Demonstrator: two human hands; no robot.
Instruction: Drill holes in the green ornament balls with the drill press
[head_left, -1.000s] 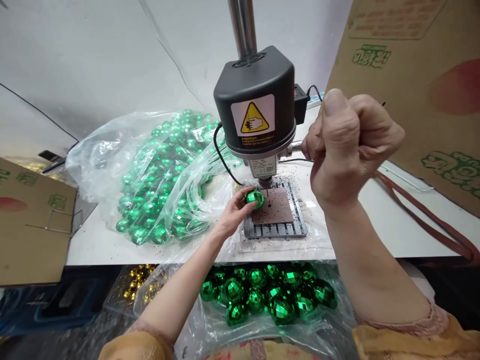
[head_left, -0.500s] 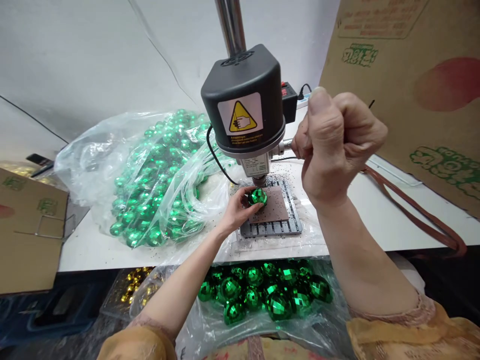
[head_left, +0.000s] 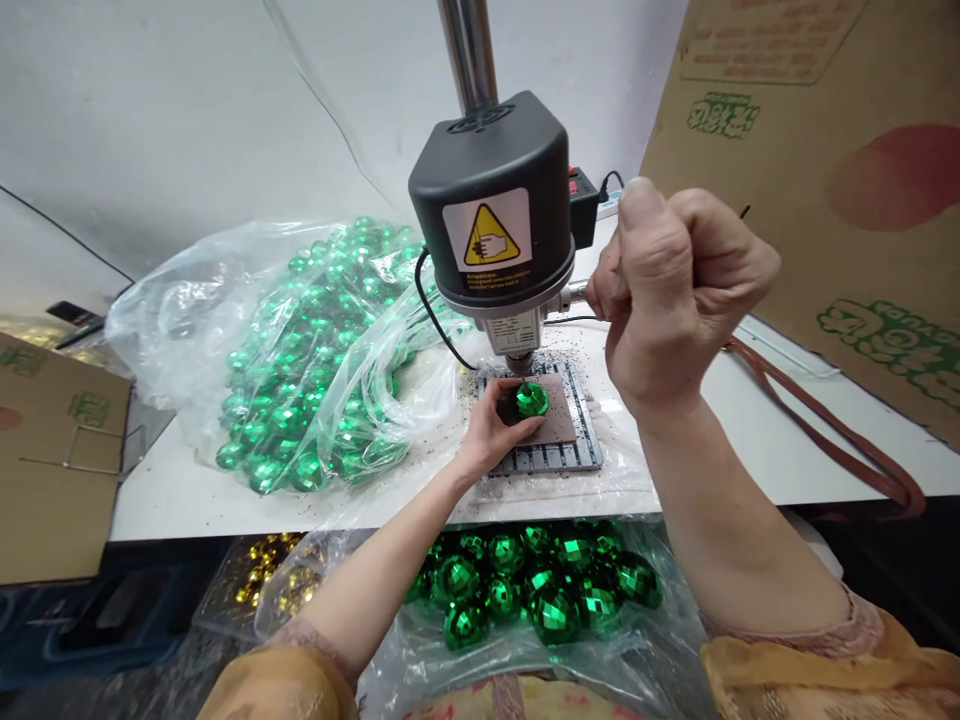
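Between the thumb and fingers of my left hand (head_left: 499, 428) is a green mirrored ball (head_left: 532, 400), held over the brown pad (head_left: 561, 420) on the slotted metal base (head_left: 547, 459). Directly above the ball is the chuck (head_left: 519, 362) of a black bench drill press (head_left: 491, 200) with a yellow warning label. A thin bit seems to reach the ball's top; whether it has gone in I cannot tell. My right hand (head_left: 667, 290) is closed in a fist around the drill press's feed lever (head_left: 576, 292), on the machine's right side.
A clear bag of green balls (head_left: 292, 370) lies left on the white table (head_left: 172, 500). Larger green balls (head_left: 556, 610) fill a plastic bag below the front edge. Cardboard boxes (head_left: 810, 200) flank both sides. A brown strap (head_left: 825, 430) hangs at right. Dark shavings surround the base.
My left hand has moved the ball slightly right and down in the view, and its fingers look a little more spread around it. My right hand stays on the lever.
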